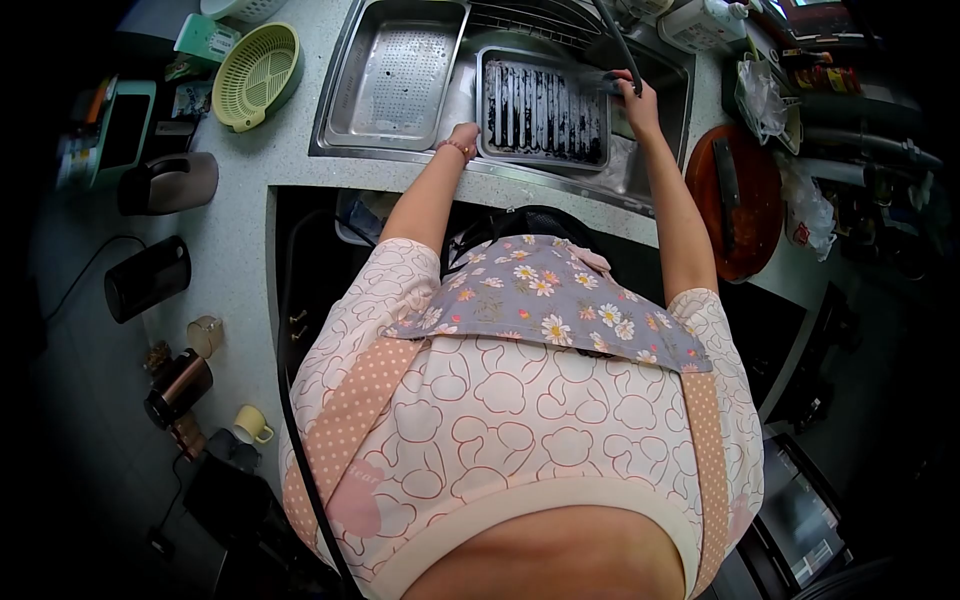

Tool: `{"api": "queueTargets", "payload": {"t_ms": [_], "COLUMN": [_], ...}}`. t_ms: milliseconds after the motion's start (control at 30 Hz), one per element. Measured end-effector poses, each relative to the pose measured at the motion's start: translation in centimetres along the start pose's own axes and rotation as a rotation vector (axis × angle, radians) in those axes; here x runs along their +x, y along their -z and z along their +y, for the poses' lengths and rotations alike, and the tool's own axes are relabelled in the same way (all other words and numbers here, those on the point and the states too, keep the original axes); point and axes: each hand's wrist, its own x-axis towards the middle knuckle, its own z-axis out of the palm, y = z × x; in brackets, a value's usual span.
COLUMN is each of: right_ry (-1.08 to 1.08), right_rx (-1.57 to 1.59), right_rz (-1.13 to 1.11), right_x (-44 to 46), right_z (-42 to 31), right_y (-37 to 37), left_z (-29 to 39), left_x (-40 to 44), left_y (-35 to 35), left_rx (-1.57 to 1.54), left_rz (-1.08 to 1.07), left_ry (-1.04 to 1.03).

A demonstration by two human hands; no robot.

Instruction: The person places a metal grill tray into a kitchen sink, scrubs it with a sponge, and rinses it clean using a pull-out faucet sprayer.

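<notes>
A ribbed metal tray (545, 110) with dark stains across its ridges lies in the sink (640, 165). My left hand (463, 140), a beaded bracelet at its wrist, is closed at the tray's left rim; its fingertips are mostly hidden. Over the tray's right side, my right hand (637, 100) is closed around the end of a dark faucet hose (618, 45), its head pointing left toward the tray. A blurred greyish patch beside that head may be water. Left of the tray sits a perforated metal drain pan (390, 85).
A green colander (258, 78), a grey pitcher (168, 183) and a black kettle (148, 279) stand on the left counter. To the right are a round wooden cutting board (760, 220) with a dark handle and plastic bags (803, 205). A yellow mug (252, 425) stands at lower left.
</notes>
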Motion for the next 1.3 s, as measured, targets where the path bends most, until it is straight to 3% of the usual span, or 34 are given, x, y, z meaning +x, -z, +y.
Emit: {"api": "queueTargets", "payload": {"t_ms": [33, 67, 133, 233, 400, 533, 667, 833, 900, 967, 1033, 1200, 1267, 1300], "right_ry": [0.003, 0.005, -0.135, -0.23, -0.226, -0.206, -0.179, -0.223, -0.269, -0.248, -0.226, -0.264, -0.269, -0.278], "right_rx": [0.001, 0.001, 0.182, 0.508, 0.692, 0.813, 0.891, 0.83, 0.735, 0.62, 0.469, 0.371, 0.312, 0.28], "right_rz": [0.001, 0.002, -0.001, -0.059, -0.158, -0.178, -0.237, -0.257, -0.239, -0.073, 0.115, 0.121, 0.091, 0.071], "right_x": [0.1, 0.2, -0.2, -0.8, -1.6, -1.8, -1.5, -1.3, -0.5, 0.5, 1.4, 2.3, 2.2, 2.1], "right_z": [0.2, 0.5, -1.0, -2.4, -3.2, -4.1, -4.7, -3.8, -2.2, -1.5, -1.3, -1.5, -1.7, -1.6], "right_y": [0.1, 0.2, -0.3, -1.8, -3.5, -3.8, -3.8, -3.3, -2.1, -1.4, -0.7, 1.3, 1.3, 1.3], "left_z": [0.1, 0.3, 0.1, 0.1, 2.5, 1.5, 1.0, 0.7, 1.4, 2.0, 2.4, 2.1, 1.2, 0.9], "left_x": [-0.4, -0.8, 0.5, 1.2, -6.5, -3.1, -2.4, -1.7, -3.3, -5.2, -6.7, -6.9, -4.5, -2.7], "left_y": [0.0, 0.1, 0.6, 0.9, 1.0, 0.3, -0.2, 0.3, 0.6, 0.8, 0.7, 0.9, 0.7, 0.6], "left_rx": [0.095, -0.01, -0.221, -0.154, 0.085, -0.311, -0.34, -0.263, 0.183, 0.388, 0.362, 0.41, 0.163, -0.102], "left_rz": [0.021, -0.023, -0.112, -0.128, -0.062, -0.054, 0.003, -0.045, -0.012, 0.003, 0.003, 0.033, 0.008, -0.026], "left_ry": [-0.014, 0.022, 0.094, 0.1, -0.119, 0.093, 0.016, 0.035, -0.068, -0.117, -0.113, -0.193, -0.135, -0.031]}}
